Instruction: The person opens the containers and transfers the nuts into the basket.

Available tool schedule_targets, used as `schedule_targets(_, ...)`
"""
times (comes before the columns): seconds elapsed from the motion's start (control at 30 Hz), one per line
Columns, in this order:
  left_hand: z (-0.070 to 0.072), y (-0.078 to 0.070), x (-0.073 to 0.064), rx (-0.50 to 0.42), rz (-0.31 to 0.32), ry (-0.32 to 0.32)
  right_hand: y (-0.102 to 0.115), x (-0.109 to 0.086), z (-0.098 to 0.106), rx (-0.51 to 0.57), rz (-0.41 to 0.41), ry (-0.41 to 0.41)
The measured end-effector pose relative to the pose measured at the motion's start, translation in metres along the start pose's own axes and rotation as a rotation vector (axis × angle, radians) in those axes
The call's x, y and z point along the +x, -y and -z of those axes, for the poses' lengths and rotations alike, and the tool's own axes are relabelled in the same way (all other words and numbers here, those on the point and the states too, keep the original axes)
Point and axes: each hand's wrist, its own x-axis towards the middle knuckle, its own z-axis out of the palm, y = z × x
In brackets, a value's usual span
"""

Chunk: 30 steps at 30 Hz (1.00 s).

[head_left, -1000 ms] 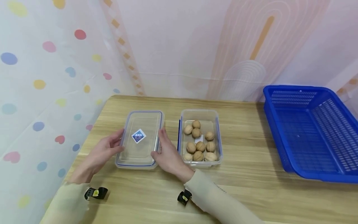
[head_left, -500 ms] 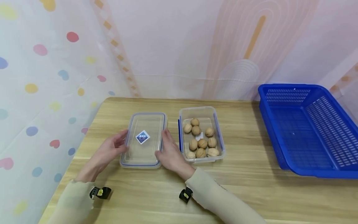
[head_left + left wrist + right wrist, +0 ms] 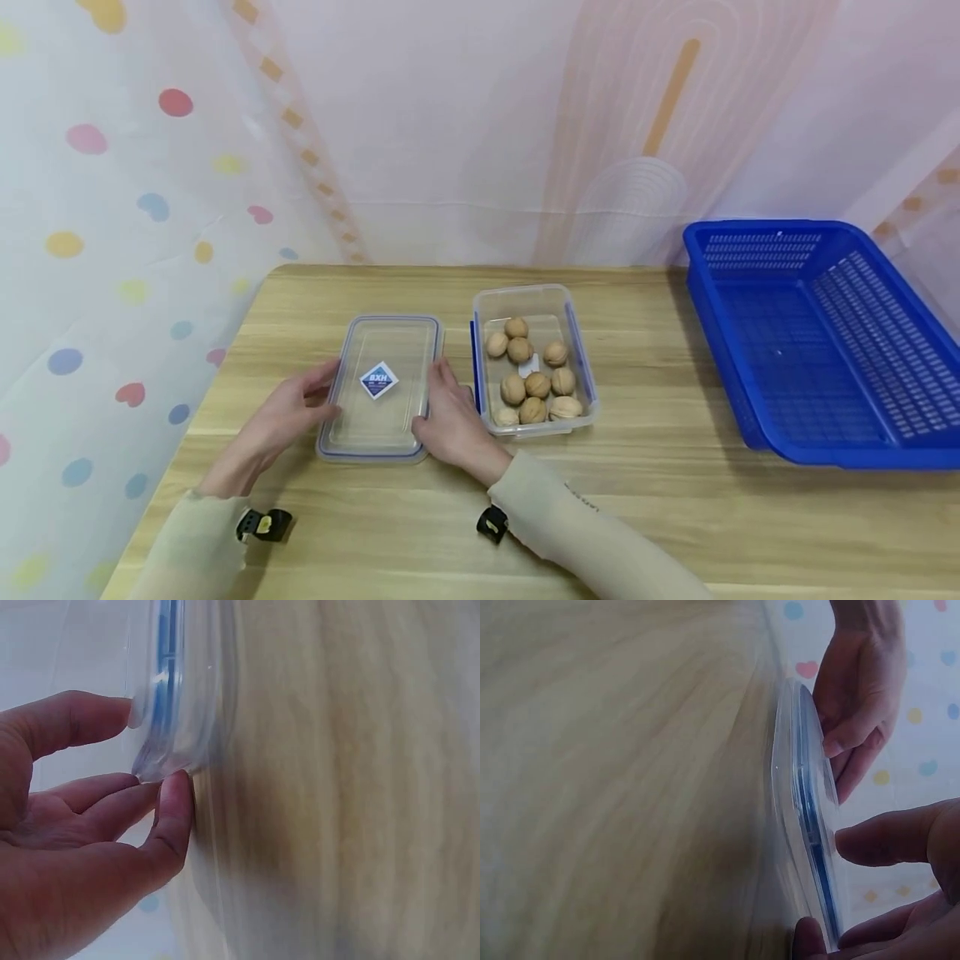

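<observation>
A clear rectangular container lid (image 3: 397, 421) with a blue seal and a diamond BXH sticker lies flat on the table. My left hand (image 3: 288, 412) holds its left edge, thumb and fingertips right at the rim in the left wrist view. On the opposite edge, my right hand (image 3: 452, 421) has its thumb near the top and its fingers along the side. Just to the right stands a clear plastic box (image 3: 588, 408), uncovered, with several walnuts (image 3: 537, 384) inside. The back of my right hand is close to the box's left wall.
A large blue plastic basket (image 3: 723, 350) stands at the right of the wooden table (image 3: 637, 508). A patterned cloth (image 3: 450, 125) hangs behind the table and along its left side. Each wrist wears a black strap with a small camera.
Both hands have shifted the lid a little to the right, toward the walnut box. The box has turned slightly, its near end swinging right. The head view has shifted a little too.
</observation>
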Motion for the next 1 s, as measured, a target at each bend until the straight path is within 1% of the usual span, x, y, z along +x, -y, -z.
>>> schedule_targets(0.17,0.0,-0.003,-0.005,0.031,0.02,-0.01,0.001,-0.001,-0.001,-0.022,-0.004,0.009)
schedule_targets(0.23,0.001,-0.003,-0.007,0.049,0.015,-0.012,0.001,-0.003,-0.001,-0.026,-0.001,0.017)
schedule_targets(0.3,0.0,-0.005,-0.009,0.069,0.007,-0.017,0.002,-0.007,0.0,-0.018,0.02,0.024)
schedule_targets(0.37,-0.001,-0.008,-0.011,0.098,-0.004,-0.038,0.002,-0.014,0.002,0.0,0.049,0.032)
schedule_targets(0.43,-0.004,-0.014,-0.013,0.137,-0.018,-0.085,0.002,-0.024,0.005,0.026,0.087,0.039)
schedule_targets(0.53,-0.01,-0.028,-0.016,0.192,-0.072,-0.202,0.001,-0.042,0.013,0.087,0.146,0.059)
schedule_targets(0.63,-0.021,-0.044,-0.019,0.197,-0.158,-0.323,0.0,-0.06,0.025,0.15,0.184,0.075)
schedule_targets(0.7,-0.03,-0.054,-0.019,0.174,-0.217,-0.378,-0.001,-0.071,0.034,0.181,0.202,0.078)
schedule_targets(0.77,-0.04,-0.063,-0.019,0.143,-0.259,-0.414,-0.002,-0.081,0.043,0.203,0.211,0.074)
schedule_targets(0.83,-0.049,-0.07,-0.018,0.11,-0.285,-0.435,-0.005,-0.089,0.051,0.232,0.234,0.061)
schedule_targets(0.9,-0.057,-0.077,-0.017,0.093,-0.316,-0.441,-0.009,-0.096,0.059,0.25,0.252,0.037)
schedule_targets(1.0,-0.068,-0.085,-0.013,0.085,-0.368,-0.433,-0.017,-0.104,0.072,0.272,0.269,-0.015)
